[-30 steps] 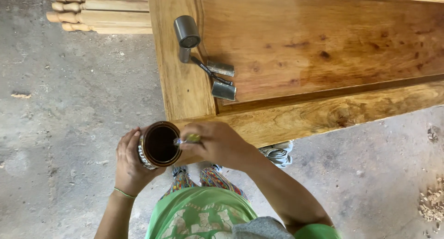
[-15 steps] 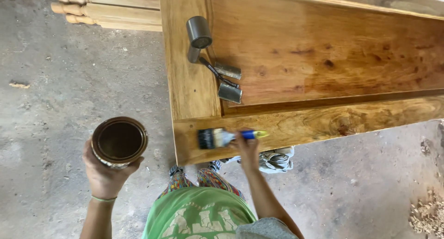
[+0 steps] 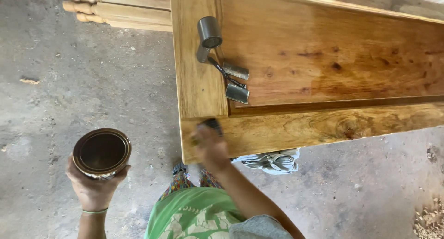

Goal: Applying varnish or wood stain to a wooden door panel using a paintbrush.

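Left hand (image 3: 95,186) cups a tin (image 3: 101,153); right hand (image 3: 209,144) grips a brush (image 3: 212,124) on the door (image 3: 296,128).

Left hand (image 3: 95,186) raised palm-up at the left, fingers (image 3: 121,170) cupped in a closed grip, forearm vertical. Right hand (image 3: 209,146), motion-blurred, reaches forward with knuckles up and fingers curled shut, forearm angling back toward the body.
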